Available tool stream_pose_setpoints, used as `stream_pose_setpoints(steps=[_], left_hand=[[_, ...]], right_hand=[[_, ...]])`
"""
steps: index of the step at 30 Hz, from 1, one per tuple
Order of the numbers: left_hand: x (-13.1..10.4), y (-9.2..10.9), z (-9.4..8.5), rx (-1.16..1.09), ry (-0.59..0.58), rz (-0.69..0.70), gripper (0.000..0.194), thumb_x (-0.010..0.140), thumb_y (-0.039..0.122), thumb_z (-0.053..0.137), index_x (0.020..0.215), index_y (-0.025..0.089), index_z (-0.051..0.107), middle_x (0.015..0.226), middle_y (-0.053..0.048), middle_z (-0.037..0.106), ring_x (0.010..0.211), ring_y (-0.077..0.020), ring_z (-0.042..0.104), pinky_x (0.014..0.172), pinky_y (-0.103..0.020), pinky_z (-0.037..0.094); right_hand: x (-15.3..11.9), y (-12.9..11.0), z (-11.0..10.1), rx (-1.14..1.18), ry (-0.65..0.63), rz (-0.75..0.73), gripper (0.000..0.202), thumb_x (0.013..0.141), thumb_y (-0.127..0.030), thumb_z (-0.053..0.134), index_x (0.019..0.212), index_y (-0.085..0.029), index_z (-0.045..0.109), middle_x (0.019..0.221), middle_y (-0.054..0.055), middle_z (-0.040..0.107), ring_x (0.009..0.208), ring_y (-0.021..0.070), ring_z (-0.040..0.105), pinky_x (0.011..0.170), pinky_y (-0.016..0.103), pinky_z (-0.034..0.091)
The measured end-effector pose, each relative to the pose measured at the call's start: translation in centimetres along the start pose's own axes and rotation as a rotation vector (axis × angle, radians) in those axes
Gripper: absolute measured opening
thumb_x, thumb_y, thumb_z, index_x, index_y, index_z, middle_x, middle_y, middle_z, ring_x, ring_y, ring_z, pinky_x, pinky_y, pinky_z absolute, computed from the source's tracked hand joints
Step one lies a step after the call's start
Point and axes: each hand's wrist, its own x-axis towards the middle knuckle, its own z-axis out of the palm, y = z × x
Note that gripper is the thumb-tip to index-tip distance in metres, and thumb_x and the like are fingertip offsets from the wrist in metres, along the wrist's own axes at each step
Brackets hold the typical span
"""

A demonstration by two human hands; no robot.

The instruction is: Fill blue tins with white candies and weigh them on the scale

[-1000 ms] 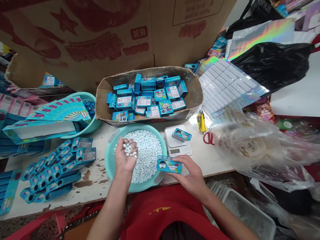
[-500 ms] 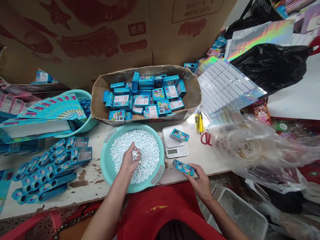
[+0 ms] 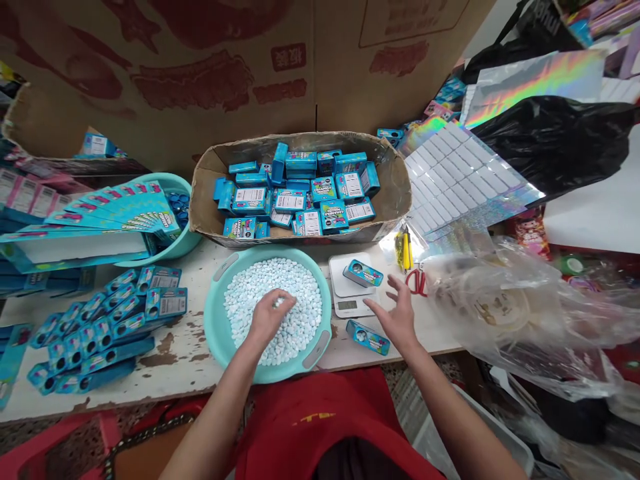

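Note:
My left hand [image 3: 271,316] is over the small white and pale blue pieces [image 3: 305,293] in a round turquoise basin [image 3: 216,333]. Its fingers curl together; whatever they hold, if anything, is hidden. Fingers apart and holding nothing, my right hand [image 3: 397,308] is beside a white scale [image 3: 347,307]. On the scale's plate rests a blue box [image 3: 363,273] with a round window. Another blue box [image 3: 368,337] lies on the table in front of the scale, just below my right hand.
Behind the basin stands a cardboard box [image 3: 400,193] full of blue boxes. More blue boxes [image 3: 103,333] lie in rows at left, near a turquoise bowl [image 3: 187,248]. Yellow-handled cutters [image 3: 407,250], red scissors [image 3: 416,283] and clear plastic bags [image 3: 480,300] are at right.
My right hand has let go of the blue box and moved up beside the scale, fingers spread. My left hand has turned over the pieces, and those seen in its palm no longer show.

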Motion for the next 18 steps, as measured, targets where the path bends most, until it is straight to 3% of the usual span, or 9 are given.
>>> stream_pose_setpoints(steps=[2,5,9,11,14,18], left_hand=[[0.1,0.1,-0.2,0.133,0.026,0.106,0.023,0.054,0.026,0.081,0.072,0.022,0.069,0.094,-0.005,0.065,0.101,-0.0232,0.054,0.083,-0.028,0.042],[-0.4,0.9,0.2,0.047,0.131,0.055,0.024,0.062,0.034,0.077,0.082,0.022,0.069,0.099,-0.006,0.064,0.100,-0.0230,0.056,0.086,-0.030,0.042],[-1.4,3.8,2.4,-0.484,0.025,-0.141,0.043,0.076,0.056,0.060,0.094,0.018,0.066,0.102,-0.011,0.066,0.093,-0.0211,0.061,0.081,-0.031,0.045],[-1.4,5.1,3.6,-0.735,-0.018,-0.235,0.050,0.077,0.062,0.054,0.096,0.017,0.065,0.103,-0.012,0.066,0.091,-0.0203,0.062,0.077,-0.030,0.047],[-0.6,5.8,4.7,-0.873,0.009,-0.361,0.044,0.077,0.055,0.059,0.085,0.013,0.067,0.088,-0.010,0.066,0.075,-0.0151,0.060,0.064,-0.025,0.046],[0.0,4.5,4.4,-0.934,0.057,-0.407,0.030,0.073,0.041,0.068,0.073,0.011,0.065,0.072,-0.005,0.059,0.062,-0.0102,0.054,0.056,-0.020,0.042]], right_hand=[[2.0,-0.8,0.8,0.013,-0.036,0.008,0.051,0.072,-0.046,0.069,0.110,-0.016,0.053,0.106,0.010,0.060,0.097,0.0249,0.057,0.085,0.045,0.049],[3.7,-4.2,0.6,-0.004,-0.066,-0.114,0.030,0.077,-0.042,0.066,0.094,-0.019,0.059,0.089,0.005,0.062,0.085,0.0224,0.059,0.079,0.041,0.049],[3.5,-10.4,-0.7,-0.041,-0.136,-0.427,0.025,0.079,-0.032,0.068,0.101,-0.023,0.061,0.094,0.005,0.063,0.089,0.0230,0.058,0.080,0.040,0.046],[3.0,-12.1,-0.4,-0.072,-0.211,-0.534,0.025,0.080,-0.029,0.067,0.103,-0.024,0.061,0.095,0.005,0.064,0.090,0.0238,0.059,0.083,0.042,0.044],[2.6,-12.5,1.0,-0.119,-0.312,-0.576,0.022,0.082,-0.029,0.063,0.103,-0.024,0.061,0.093,0.005,0.065,0.089,0.0241,0.059,0.081,0.043,0.043],[2.3,-12.2,2.3,-0.117,-0.326,-0.513,0.022,0.082,-0.031,0.063,0.103,-0.024,0.062,0.094,0.005,0.065,0.089,0.0244,0.059,0.081,0.042,0.044]])
